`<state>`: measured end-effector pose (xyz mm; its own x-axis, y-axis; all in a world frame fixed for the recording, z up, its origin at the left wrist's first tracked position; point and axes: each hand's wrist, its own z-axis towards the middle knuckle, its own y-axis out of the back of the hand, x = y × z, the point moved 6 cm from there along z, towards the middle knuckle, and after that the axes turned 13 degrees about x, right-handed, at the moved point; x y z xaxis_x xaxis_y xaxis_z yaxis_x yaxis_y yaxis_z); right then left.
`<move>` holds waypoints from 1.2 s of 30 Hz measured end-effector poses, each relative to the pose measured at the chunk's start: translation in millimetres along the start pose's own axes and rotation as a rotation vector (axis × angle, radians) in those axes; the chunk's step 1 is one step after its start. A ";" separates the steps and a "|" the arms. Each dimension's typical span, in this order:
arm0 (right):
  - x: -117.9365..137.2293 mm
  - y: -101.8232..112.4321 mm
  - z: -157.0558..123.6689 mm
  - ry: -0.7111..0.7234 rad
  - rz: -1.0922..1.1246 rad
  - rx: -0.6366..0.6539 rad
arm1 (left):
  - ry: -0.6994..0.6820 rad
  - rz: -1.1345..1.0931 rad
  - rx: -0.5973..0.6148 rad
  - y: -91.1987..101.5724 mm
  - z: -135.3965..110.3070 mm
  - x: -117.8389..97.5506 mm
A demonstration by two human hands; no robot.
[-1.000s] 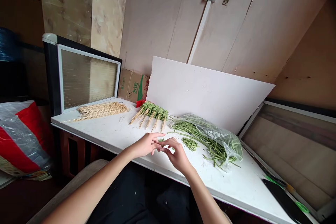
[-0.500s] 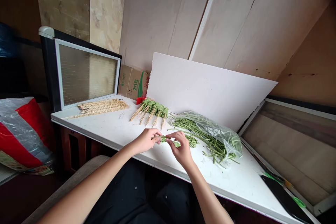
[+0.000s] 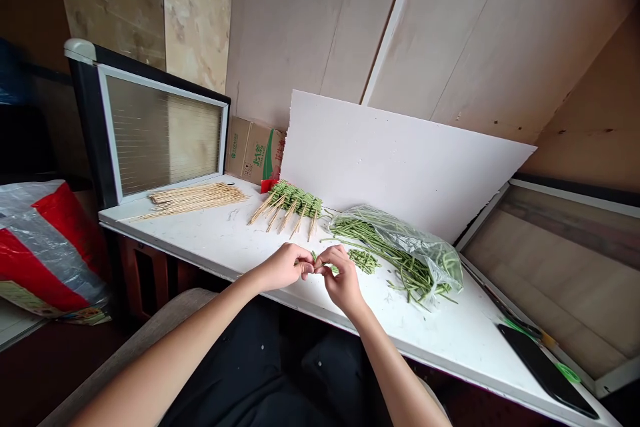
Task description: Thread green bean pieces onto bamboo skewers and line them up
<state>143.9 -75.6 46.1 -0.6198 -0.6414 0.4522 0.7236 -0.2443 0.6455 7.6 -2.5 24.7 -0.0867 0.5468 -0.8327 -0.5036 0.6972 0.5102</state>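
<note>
My left hand point(image 3: 284, 268) and my right hand point(image 3: 342, 278) meet above the front of the white table, fingertips pinched close together. Between them is a thin green bean point(image 3: 314, 255), mostly hidden by the fingers. Just beyond my right hand lies a small heap of short bean pieces point(image 3: 364, 261). Farther right, long uncut green beans point(image 3: 367, 235) spill from a clear plastic bag point(image 3: 430, 255). Behind my hands, several skewers threaded with bean pieces point(image 3: 295, 201) are stacked, their bare stick ends pointing toward me.
Bare bamboo skewers point(image 3: 200, 199) lie at the table's left end. A cardboard box point(image 3: 253, 150) and a white board point(image 3: 390, 160) stand at the back. A black phone point(image 3: 545, 370) and scissors point(image 3: 523, 327) lie by the right edge of the table point(image 3: 450, 347).
My hands have drawn together, so the bean that stretched between them now barely shows. The view has tilted down slightly.
</note>
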 end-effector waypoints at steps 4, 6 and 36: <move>7.1 -0.9 1.9 -0.001 0.103 -0.008 | -0.064 -0.131 0.101 -0.4 3.1 0.4; 10.9 -1.1 2.1 0.006 0.148 -0.020 | -0.095 -0.193 0.148 -0.3 3.1 -1.5; 59.1 32.4 -0.5 0.115 -0.211 -0.222 | -0.104 -0.048 -0.260 27.8 -22.6 -61.1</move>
<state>130.9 -121.8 93.4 -0.7337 -0.6349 0.2419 0.6394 -0.5248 0.5620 -20.6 -27.0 84.9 0.0240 0.5700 -0.8213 -0.7094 0.5885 0.3878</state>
